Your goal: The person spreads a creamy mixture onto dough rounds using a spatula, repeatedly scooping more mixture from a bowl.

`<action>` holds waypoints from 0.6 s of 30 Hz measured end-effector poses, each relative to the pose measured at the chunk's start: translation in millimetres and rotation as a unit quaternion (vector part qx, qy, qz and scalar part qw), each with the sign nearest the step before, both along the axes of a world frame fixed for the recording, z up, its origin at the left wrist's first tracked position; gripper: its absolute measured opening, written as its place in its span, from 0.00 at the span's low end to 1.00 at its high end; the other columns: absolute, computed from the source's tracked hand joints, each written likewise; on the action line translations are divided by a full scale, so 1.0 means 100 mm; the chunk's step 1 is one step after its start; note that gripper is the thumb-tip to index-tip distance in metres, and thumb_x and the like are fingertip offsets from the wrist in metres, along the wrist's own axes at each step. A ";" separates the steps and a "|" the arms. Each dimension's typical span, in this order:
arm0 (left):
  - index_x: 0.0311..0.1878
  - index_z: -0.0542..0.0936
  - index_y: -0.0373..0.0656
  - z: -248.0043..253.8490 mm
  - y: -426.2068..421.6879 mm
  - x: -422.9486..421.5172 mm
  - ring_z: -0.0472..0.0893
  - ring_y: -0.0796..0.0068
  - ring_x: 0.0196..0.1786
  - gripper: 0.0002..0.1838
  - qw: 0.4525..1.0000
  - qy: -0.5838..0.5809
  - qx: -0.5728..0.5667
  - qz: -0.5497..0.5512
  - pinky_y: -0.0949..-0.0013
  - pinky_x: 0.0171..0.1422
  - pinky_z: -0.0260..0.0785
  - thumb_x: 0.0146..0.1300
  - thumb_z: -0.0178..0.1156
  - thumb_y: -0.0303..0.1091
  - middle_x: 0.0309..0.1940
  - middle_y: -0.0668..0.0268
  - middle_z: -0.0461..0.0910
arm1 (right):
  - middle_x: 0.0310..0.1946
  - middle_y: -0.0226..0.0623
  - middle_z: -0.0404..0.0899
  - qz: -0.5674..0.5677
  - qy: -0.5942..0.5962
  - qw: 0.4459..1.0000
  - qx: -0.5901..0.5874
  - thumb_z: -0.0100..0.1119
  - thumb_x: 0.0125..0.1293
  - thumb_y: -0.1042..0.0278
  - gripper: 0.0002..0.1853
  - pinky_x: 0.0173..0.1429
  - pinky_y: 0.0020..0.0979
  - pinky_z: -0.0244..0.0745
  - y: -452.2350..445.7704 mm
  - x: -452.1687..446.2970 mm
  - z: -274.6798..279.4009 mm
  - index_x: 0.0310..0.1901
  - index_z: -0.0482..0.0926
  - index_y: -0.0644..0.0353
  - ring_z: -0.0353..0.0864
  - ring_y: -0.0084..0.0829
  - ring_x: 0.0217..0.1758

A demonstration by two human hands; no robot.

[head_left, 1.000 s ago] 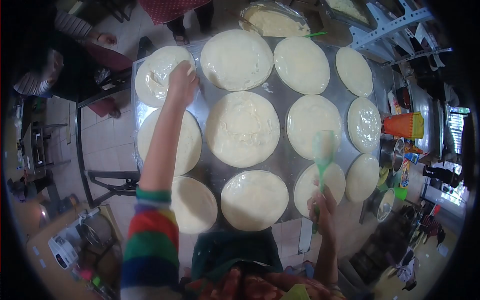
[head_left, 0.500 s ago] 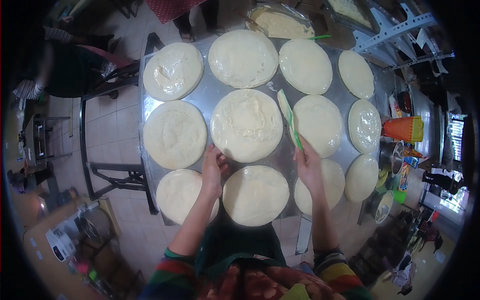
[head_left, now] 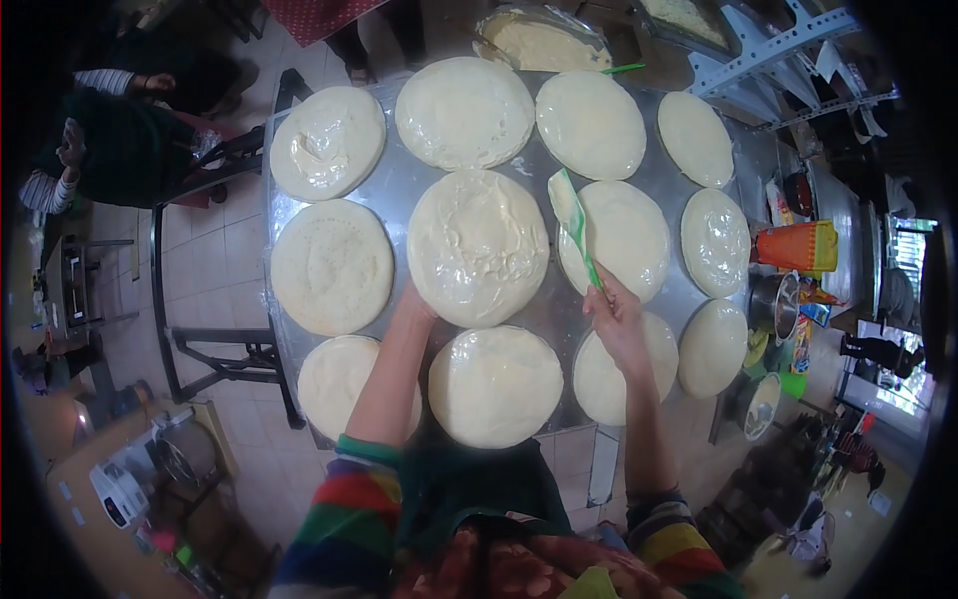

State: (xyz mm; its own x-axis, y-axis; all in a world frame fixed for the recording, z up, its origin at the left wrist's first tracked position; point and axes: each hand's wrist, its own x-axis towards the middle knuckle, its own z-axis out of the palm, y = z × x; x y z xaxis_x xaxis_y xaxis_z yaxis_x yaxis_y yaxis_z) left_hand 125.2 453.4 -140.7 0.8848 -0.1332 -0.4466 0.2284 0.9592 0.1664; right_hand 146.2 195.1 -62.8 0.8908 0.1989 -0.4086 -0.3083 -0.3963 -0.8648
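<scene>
Pale round cakes with a glossy, creamy coating lie in rows on a metal table. My left hand [head_left: 417, 305] reaches under the near left edge of the middle cake [head_left: 479, 245], its fingers hidden beneath. This cake appears slightly raised, and its top carries rough, swirled cream. In my right hand [head_left: 617, 315] is a green spatula [head_left: 577, 228], gripped by the handle with its cream-smeared blade pointing away from me. The blade is over the left edge of the cake to the right [head_left: 624, 240]. Just in front of me lies another cake [head_left: 496, 387].
A tub of pale cream [head_left: 544, 45] stands beyond the far edge of the metal table [head_left: 399, 195], with another green handle [head_left: 624, 69] near it. An orange container [head_left: 795, 246] and a metal bowl [head_left: 776, 302] are at right. A co-worker [head_left: 120, 140] is at left.
My left hand has slid from beside the middle cake to underneath it, and the cake looks a little raised. The spatula stays in my right hand. The whole view has shifted slightly.
</scene>
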 end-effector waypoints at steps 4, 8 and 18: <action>0.62 0.66 0.41 0.11 -0.09 0.00 0.74 0.64 0.56 0.24 0.995 0.033 0.091 -0.003 0.60 0.58 0.72 0.67 0.48 0.44 0.57 0.58 0.72 | 0.22 0.22 0.66 -0.013 0.016 1.000 0.018 0.45 0.68 0.73 0.21 0.29 0.17 0.57 -0.04 -0.11 0.06 0.63 0.67 0.56 0.61 0.13 0.25; 0.65 0.62 0.43 0.19 -0.31 -0.15 0.70 0.62 0.60 0.26 0.982 0.020 0.190 -0.004 0.57 0.63 0.66 0.67 0.48 0.45 0.61 0.58 0.67 | 0.21 0.22 0.66 -0.012 0.018 0.999 0.026 0.46 0.67 0.74 0.21 0.29 0.17 0.58 -0.02 -0.27 0.14 0.62 0.68 0.57 0.62 0.13 0.25; 0.65 0.61 0.43 0.48 -0.63 -0.42 0.69 0.62 0.61 0.27 0.983 -0.026 0.177 0.027 0.56 0.64 0.65 0.67 0.47 0.45 0.62 0.58 0.66 | 0.21 0.34 0.73 0.079 -0.209 0.972 -0.072 0.48 0.65 0.73 0.20 0.29 0.25 0.66 -0.15 -0.39 0.30 0.60 0.70 0.55 0.70 0.22 0.22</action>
